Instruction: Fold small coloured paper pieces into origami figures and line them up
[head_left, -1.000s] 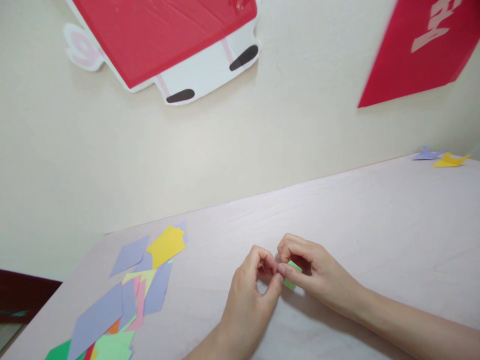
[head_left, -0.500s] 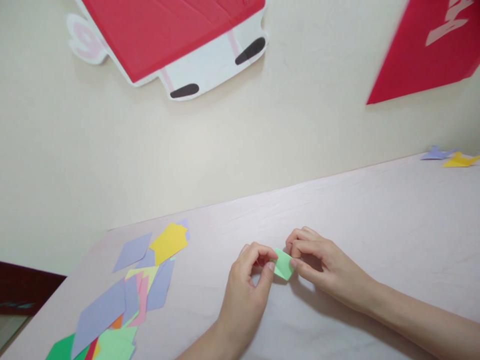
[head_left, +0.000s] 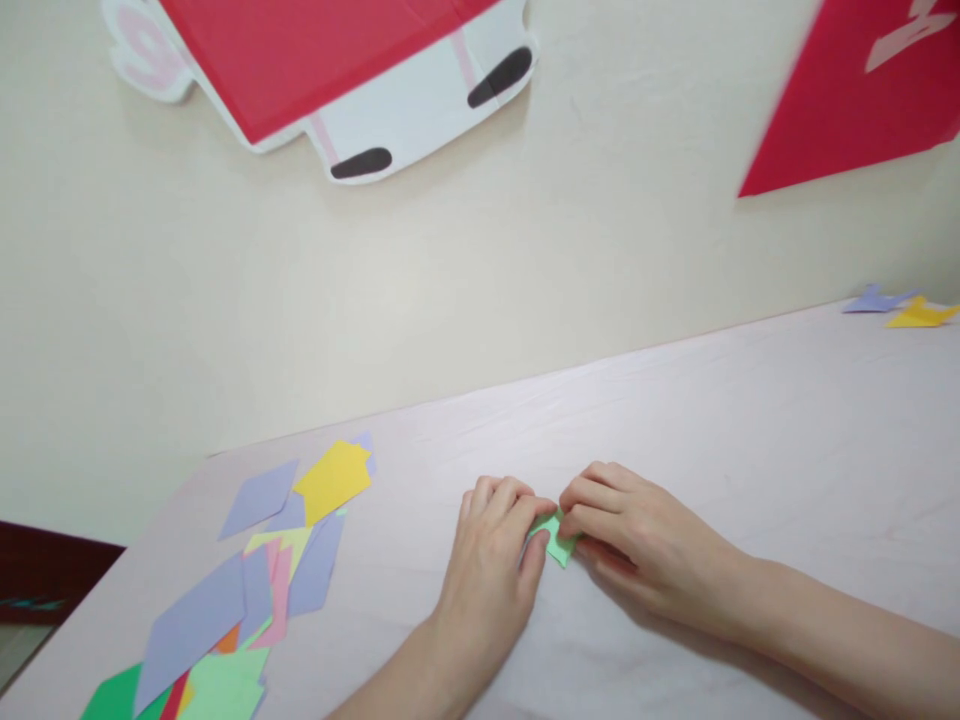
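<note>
A small folded piece of light green paper (head_left: pixel 559 546) lies low over the pale tabletop, between my two hands. My left hand (head_left: pixel 495 550) has its thumb and forefinger closed on the paper's left side. On the other side, my right hand (head_left: pixel 645 540) grips the right edge, its fingers curled together and pressing down from above. Fingers cover much of the paper, so its full folded shape is hidden.
Loose coloured paper sheets, purple (head_left: pixel 196 620), yellow (head_left: pixel 334 482) and light green (head_left: pixel 225 685), overlap on the table's left. Folded purple (head_left: pixel 876 299) and yellow (head_left: pixel 921 314) paper figures stand at the far right by the wall (head_left: pixel 420 300).
The green paper has been lowered and turned slightly, and more of it is covered. My right hand has moved left over its edge, fingers curling down. The view has shifted a little.
</note>
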